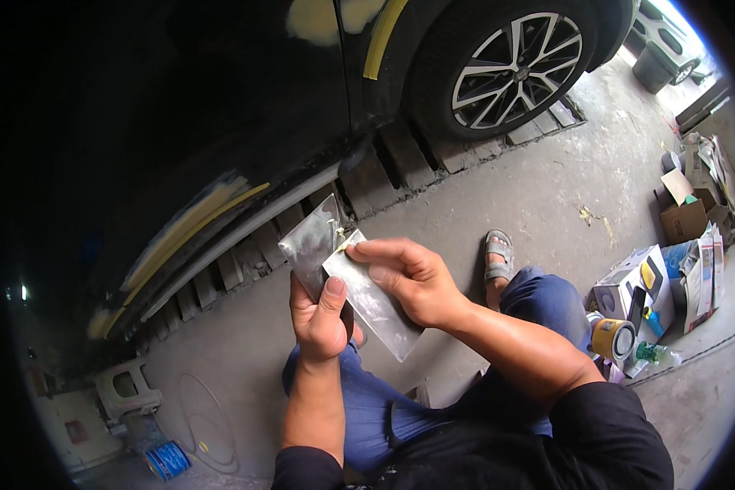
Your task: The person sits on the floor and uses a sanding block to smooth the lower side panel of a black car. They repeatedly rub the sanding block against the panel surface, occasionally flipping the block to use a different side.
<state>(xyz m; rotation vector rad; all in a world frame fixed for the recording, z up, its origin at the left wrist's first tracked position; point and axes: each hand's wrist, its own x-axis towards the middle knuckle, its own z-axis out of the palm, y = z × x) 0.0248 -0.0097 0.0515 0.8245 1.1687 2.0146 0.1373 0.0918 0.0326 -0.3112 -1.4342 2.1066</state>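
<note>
Over concrete [457, 196], mid-frame, left hand [318, 325] gripped one plate [307, 247], right hand [419, 282] another plate [380, 309]; flat strokes likely scraped cleanest.

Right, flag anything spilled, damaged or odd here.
Yellowish smears on the floor, right of the sandal, look spilled. Low on the dark car, a yellowish patch clashes with the surrounding colour.

Car-repair workshop: filler-patched black car [245, 98]
</note>
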